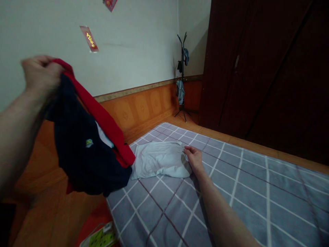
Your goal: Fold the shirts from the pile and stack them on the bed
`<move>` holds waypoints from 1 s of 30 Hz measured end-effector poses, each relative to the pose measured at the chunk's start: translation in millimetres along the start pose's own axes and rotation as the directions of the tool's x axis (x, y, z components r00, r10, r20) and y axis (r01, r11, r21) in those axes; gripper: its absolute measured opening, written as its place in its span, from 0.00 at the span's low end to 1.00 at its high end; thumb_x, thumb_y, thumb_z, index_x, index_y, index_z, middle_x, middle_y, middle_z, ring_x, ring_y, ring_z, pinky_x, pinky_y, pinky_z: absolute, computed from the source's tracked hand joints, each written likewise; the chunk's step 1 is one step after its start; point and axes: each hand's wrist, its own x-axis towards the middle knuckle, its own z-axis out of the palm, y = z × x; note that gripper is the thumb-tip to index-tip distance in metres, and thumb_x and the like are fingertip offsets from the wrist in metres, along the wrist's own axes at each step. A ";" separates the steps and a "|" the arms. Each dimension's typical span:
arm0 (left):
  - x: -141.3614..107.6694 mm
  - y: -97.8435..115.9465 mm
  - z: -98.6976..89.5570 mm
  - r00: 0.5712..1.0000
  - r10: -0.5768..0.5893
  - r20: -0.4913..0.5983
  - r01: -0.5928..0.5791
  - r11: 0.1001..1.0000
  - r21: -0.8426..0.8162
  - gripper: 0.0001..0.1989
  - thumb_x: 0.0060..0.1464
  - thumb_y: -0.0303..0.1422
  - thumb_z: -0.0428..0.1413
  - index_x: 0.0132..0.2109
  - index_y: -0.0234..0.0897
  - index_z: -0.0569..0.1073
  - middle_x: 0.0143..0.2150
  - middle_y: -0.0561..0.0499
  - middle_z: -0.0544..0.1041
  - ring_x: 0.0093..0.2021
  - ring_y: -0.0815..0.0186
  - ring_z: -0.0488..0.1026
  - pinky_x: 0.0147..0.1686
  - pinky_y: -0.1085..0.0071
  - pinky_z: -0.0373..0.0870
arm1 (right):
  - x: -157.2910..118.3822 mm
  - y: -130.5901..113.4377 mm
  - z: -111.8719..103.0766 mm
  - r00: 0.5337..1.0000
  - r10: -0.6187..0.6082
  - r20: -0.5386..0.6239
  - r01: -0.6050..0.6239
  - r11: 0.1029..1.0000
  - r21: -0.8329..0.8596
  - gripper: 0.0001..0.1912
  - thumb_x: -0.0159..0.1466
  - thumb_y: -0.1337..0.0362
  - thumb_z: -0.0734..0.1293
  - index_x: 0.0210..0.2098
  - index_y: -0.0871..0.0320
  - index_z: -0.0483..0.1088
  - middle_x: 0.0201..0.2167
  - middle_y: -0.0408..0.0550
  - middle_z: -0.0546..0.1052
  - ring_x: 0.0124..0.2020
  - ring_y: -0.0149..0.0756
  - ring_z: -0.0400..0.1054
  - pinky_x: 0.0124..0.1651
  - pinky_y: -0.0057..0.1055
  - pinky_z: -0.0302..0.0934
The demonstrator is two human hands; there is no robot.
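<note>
My left hand [42,73] is raised at the left, its fingers closed round the top of a navy and red jacket [84,157]. The jacket hangs down in loose folds, with a small yellow-green emblem on the navy part and a strip of white showing beside the red. Its lower edge reaches the side of the bed. On the bed lies a pale, folded, wrinkled garment [160,159], whose kind I cannot make out. My right hand [194,158] is at its right end, the fingers pinched together on its edge.
A bed with a grey checked sheet [246,192] fills the lower right. Beyond it stand a black coat rack [182,65] with items hanging on it and a dark wardrobe [257,68]. A yellow-green patterned object [101,236] sits on something red by the bed's near left edge.
</note>
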 end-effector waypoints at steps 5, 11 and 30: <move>-72.8 -40.0 57.5 0.929 -0.153 0.336 0.160 0.987 0.005 0.16 0.47 0.27 0.49 0.41 0.26 0.76 0.24 0.58 0.69 0.23 0.74 0.61 0.31 0.75 0.65 | -24.5 -35.0 20.9 0.954 -0.215 0.207 0.257 0.945 -0.202 0.16 0.55 0.61 0.61 0.39 0.60 0.74 0.39 0.53 0.76 0.40 0.41 0.68 0.46 0.38 0.60; -157.8 -83.7 118.8 0.842 -0.213 0.495 0.276 0.960 -0.057 0.06 0.38 0.30 0.50 0.23 0.34 0.72 0.18 0.55 0.68 0.22 0.68 0.64 0.22 0.75 0.58 | -80.5 -58.7 62.5 0.749 -0.333 0.573 0.531 0.819 -0.217 0.09 0.44 0.63 0.72 0.26 0.57 0.73 0.32 0.49 0.75 0.39 0.41 0.67 0.44 0.33 0.59; -290.3 -33.9 167.4 0.648 0.038 0.761 0.179 0.963 -0.201 0.10 0.45 0.32 0.54 0.38 0.38 0.74 0.36 0.51 0.78 0.38 0.61 0.74 0.40 0.68 0.67 | 3.7 2.1 -14.4 0.909 -0.137 -0.393 0.031 0.964 -0.264 0.18 0.54 0.60 0.56 0.36 0.62 0.71 0.28 0.51 0.74 0.30 0.40 0.67 0.34 0.35 0.61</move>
